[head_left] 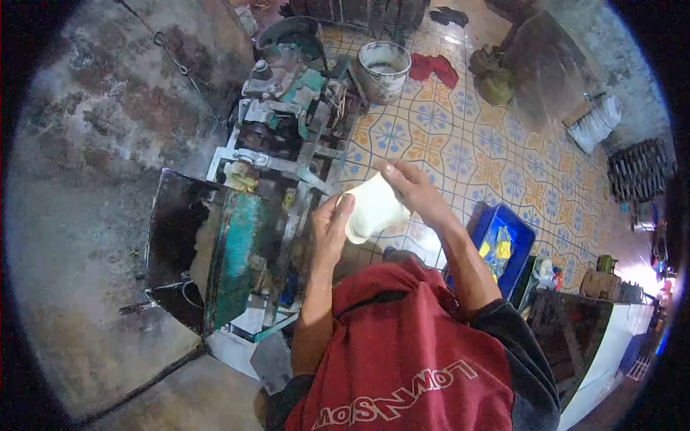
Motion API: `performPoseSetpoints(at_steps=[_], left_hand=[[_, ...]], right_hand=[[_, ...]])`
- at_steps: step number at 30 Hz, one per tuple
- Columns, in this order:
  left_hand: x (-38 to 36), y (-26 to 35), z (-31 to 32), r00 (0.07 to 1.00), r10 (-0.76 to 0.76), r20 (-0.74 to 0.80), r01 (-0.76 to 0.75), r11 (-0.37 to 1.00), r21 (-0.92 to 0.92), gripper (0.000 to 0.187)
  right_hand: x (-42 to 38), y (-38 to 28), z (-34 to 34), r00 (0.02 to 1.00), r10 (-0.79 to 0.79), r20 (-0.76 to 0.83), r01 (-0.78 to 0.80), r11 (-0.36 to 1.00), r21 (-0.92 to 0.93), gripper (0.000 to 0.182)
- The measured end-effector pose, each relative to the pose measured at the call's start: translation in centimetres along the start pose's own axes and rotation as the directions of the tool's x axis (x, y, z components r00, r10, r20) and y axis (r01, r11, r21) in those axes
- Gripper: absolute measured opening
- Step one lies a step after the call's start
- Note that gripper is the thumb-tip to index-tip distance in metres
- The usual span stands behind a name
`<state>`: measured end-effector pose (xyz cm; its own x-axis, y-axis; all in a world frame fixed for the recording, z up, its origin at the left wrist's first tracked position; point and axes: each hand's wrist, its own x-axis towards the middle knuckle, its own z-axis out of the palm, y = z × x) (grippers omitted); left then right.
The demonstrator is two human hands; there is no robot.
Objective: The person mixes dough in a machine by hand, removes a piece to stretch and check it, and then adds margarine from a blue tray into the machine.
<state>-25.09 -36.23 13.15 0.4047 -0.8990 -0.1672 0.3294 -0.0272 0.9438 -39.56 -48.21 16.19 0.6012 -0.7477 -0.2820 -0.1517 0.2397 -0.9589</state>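
Observation:
A pale cream, smooth sheet-like piece (pixel 375 207) with a curled lower edge is stretched between my two hands, in front of my chest. My left hand (pixel 330 228) grips its left side, thumb pressed on the upper face. At the top right corner, my right hand (pixel 417 192) pinches it with the thumb on top and the fingers behind. Just left of my hands stands a machine (pixel 277 108) with metal bars and a green hopper-like box (pixel 233 251). What the piece is made of cannot be made out.
A stained white bucket (pixel 384 70) stands on the patterned tile floor (pixel 460 144), beside a red cloth (pixel 434 70). Close to my right arm is a blue crate (pixel 514 233) with yellow pieces inside. A white-sided counter (pixel 611 352) lies further right.

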Motion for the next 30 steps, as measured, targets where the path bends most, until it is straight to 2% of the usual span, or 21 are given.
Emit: performPoseSetpoints(at_steps=[2,4,7,11,12,13,15,16,18,20,21,22,23,24,26,27,29,30], left_hand=[[-0.1,-0.1,-0.2,0.999,0.036,-0.012,-0.036,0.999,-0.019,0.034],[0.0,-0.3,-0.6,0.999,0.038,-0.027,-0.039,0.999,-0.014,0.033],[0.0,0.0,-0.9,0.999,0.038,-0.039,-0.039,0.999,-0.006,0.033],[-0.6,-0.4,-0.4,0.999,0.024,-0.038,-0.025,0.999,-0.03,0.034],[-0.6,-1.0,-0.8,1.0,-0.017,-0.01,0.016,0.999,-0.027,0.039],[-0.6,-1.4,-0.6,0.998,-0.033,-0.05,0.036,0.998,0.06,0.043],[-0.9,-2.7,-1.3,0.984,-0.132,0.116,0.147,0.98,-0.135,0.053],[-0.9,-3.2,-1.7,0.975,-0.082,0.204,0.132,0.961,-0.243,0.061],[-0.9,-3.4,-2.0,0.933,0.041,0.358,0.134,0.883,-0.45,0.081],[0.1,-2.8,-1.5,0.911,0.111,0.396,0.002,0.961,-0.275,0.097],[0.9,-2.0,-1.1,0.898,0.144,0.415,-0.071,0.98,-0.186,0.106],[1.4,-1.2,0.3,0.902,0.218,0.374,-0.105,0.949,-0.298,0.094],[1.9,-1.1,-0.4,0.917,0.061,0.395,-0.014,0.993,-0.12,0.08],[2.2,-0.2,-1.1,0.915,-0.098,0.39,0.08,0.995,0.063,0.067],[2.2,0.5,-0.1,0.953,-0.089,0.291,0.072,0.995,0.067,0.022],[2.7,0.8,-0.7,0.952,-0.171,0.252,0.115,0.968,0.223,0.022],[2.5,1.6,-1.2,0.989,-0.146,0.018,0.138,0.963,0.229,0.023],[2.5,1.7,-1.1,0.999,-0.055,0.003,0.054,0.995,0.088,0.024]], right_hand=[[0.2,1.7,-1.4,0.985,0.149,0.084,-0.152,0.988,0.038,0.05],[-0.1,1.4,-1.7,0.969,0.158,0.189,-0.164,0.986,0.015,0.049],[-1.0,-0.4,-2.1,0.925,-0.014,0.379,0.045,0.996,-0.074,0.041],[-0.6,-0.7,-0.4,0.99,-0.143,0.02,0.143,0.99,0.01,0.031],[-0.1,-0.6,0.1,0.987,-0.16,0.002,0.159,0.983,0.094,0.03],[-0.2,-0.9,0.5,0.992,-0.123,-0.032,0.124,0.99,0.059,0.031],[-0.7,-1.8,1.2,0.994,-0.051,-0.101,0.051,0.999,-0.009,0.032],[0.0,-0.8,0.9,0.99,-0.119,-0.076,0.109,0.985,-0.132,0.034],[-0.5,-1.9,0.9,0.99,-0.143,0.001,0.141,0.974,-0.179,0.034],[-0.2,-1.2,1.3,0.983,-0.179,0.025,0.18,0.951,-0.25,0.035],[-0.2,-1.5,1.5,0.982,-0.135,0.13,0.16,0.965,-0.207,0.035],[-0.3,-1.8,1.9,0.967,-0.195,0.166,0.232,0.943,-0.24,0.035],[-0.4,-2.1,2.2,0.945,-0.256,0.203,0.305,0.913,-0.27,0.035],[-0.5,-2.5,2.2,0.96,-0.193,0.202,0.24,0.938,-0.248,0.035],[-0.7,-3.0,1.7,0.979,-0.065,0.192,0.104,0.974,-0.202,0.034],[-0.8,-2.6,1.2,0.984,-0.123,0.129,0.148,0.969,-0.2,0.037],[-0.6,-1.6,-0.1,0.988,-0.091,0.126,0.095,0.995,-0.03,0.041],[-0.7,-1.8,-1.1,0.988,-0.053,0.146,0.053,0.999,0.006,0.045]])
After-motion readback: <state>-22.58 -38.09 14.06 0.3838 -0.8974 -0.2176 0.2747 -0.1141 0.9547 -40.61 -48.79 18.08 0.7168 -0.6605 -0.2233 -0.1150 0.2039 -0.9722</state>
